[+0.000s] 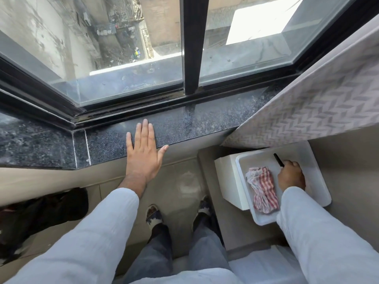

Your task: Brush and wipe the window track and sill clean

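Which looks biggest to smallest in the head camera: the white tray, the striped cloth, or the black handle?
1. White tray
2. Striped cloth
3. Black handle, mostly hidden in the right hand, so its real size is unsure.

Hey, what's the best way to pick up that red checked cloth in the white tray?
Pinch the red checked cloth at its bunched upper end, coming straight down from above. It lies crumpled flat in the white tray, whose walls block a side approach. The right hand beside it already holds a dark handle.

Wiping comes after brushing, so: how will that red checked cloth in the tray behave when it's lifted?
The red checked cloth lies crumpled and folded, so it will probably hang limp and unfold. It looks thin, likely light. The white tray overhangs its box, so tugging might tip it.
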`<action>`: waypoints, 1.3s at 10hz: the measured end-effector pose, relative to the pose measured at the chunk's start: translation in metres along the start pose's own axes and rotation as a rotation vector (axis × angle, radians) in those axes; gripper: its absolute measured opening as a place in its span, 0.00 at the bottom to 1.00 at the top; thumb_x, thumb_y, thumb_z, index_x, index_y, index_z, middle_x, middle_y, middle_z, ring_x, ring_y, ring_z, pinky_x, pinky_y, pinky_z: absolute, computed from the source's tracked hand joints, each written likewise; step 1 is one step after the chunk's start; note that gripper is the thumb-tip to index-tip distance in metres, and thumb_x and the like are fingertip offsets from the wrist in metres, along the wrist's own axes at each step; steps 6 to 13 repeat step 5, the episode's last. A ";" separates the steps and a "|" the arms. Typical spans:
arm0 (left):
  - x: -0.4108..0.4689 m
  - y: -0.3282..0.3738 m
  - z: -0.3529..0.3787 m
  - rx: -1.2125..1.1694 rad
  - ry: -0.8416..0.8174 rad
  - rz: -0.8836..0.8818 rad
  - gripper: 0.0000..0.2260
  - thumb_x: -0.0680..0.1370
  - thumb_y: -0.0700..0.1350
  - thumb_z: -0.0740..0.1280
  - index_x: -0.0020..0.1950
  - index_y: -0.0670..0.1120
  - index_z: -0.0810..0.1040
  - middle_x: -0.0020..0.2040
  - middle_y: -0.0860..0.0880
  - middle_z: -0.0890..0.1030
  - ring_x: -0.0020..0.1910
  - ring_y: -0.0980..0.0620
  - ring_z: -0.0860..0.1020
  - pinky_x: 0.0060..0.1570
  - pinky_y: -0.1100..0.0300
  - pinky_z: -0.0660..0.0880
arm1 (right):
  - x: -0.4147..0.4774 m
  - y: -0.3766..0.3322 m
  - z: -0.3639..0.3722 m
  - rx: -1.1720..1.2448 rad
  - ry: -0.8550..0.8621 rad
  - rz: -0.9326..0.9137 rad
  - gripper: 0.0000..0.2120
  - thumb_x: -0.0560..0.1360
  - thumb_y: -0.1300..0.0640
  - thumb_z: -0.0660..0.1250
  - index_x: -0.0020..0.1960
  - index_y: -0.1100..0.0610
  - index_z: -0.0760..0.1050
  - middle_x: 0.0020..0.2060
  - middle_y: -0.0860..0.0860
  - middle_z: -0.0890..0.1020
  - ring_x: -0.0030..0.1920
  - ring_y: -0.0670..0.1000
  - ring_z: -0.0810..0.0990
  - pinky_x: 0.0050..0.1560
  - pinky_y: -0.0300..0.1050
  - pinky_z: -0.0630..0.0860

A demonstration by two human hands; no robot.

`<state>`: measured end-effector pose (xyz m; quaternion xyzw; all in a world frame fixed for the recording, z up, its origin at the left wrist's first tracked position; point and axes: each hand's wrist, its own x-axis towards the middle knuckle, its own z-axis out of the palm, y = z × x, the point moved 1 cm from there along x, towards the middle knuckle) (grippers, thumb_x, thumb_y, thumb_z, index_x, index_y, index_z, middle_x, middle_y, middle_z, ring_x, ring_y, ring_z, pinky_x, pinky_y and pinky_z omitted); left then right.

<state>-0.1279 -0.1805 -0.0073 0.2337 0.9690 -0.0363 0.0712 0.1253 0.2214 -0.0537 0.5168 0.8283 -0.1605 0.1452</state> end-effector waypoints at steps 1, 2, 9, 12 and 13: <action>0.000 0.000 0.002 0.015 0.002 -0.001 0.38 0.84 0.65 0.47 0.84 0.40 0.46 0.85 0.42 0.48 0.84 0.43 0.49 0.80 0.36 0.50 | 0.003 -0.001 0.008 0.033 0.013 -0.022 0.16 0.79 0.71 0.62 0.66 0.73 0.75 0.66 0.74 0.76 0.67 0.74 0.75 0.67 0.64 0.73; 0.000 0.000 0.003 0.027 0.010 0.013 0.37 0.85 0.64 0.47 0.84 0.40 0.47 0.85 0.42 0.48 0.84 0.43 0.49 0.80 0.36 0.50 | -0.001 -0.006 0.007 0.052 0.059 -0.036 0.16 0.79 0.70 0.64 0.65 0.73 0.76 0.65 0.75 0.76 0.67 0.75 0.74 0.67 0.66 0.72; -0.005 0.002 -0.017 -0.031 -0.097 0.025 0.40 0.81 0.68 0.42 0.84 0.41 0.46 0.86 0.45 0.46 0.84 0.46 0.45 0.81 0.39 0.48 | -0.117 -0.120 0.000 -0.014 0.166 -0.834 0.25 0.81 0.52 0.66 0.74 0.65 0.73 0.72 0.64 0.78 0.75 0.66 0.75 0.74 0.62 0.74; -0.005 0.002 -0.017 -0.031 -0.097 0.025 0.40 0.81 0.68 0.42 0.84 0.41 0.46 0.86 0.45 0.46 0.84 0.46 0.45 0.81 0.39 0.48 | -0.117 -0.120 0.000 -0.014 0.166 -0.834 0.25 0.81 0.52 0.66 0.74 0.65 0.73 0.72 0.64 0.78 0.75 0.66 0.75 0.74 0.62 0.74; -0.005 0.002 -0.017 -0.031 -0.097 0.025 0.40 0.81 0.68 0.42 0.84 0.41 0.46 0.86 0.45 0.46 0.84 0.46 0.45 0.81 0.39 0.48 | -0.117 -0.120 0.000 -0.014 0.166 -0.834 0.25 0.81 0.52 0.66 0.74 0.65 0.73 0.72 0.64 0.78 0.75 0.66 0.75 0.74 0.62 0.74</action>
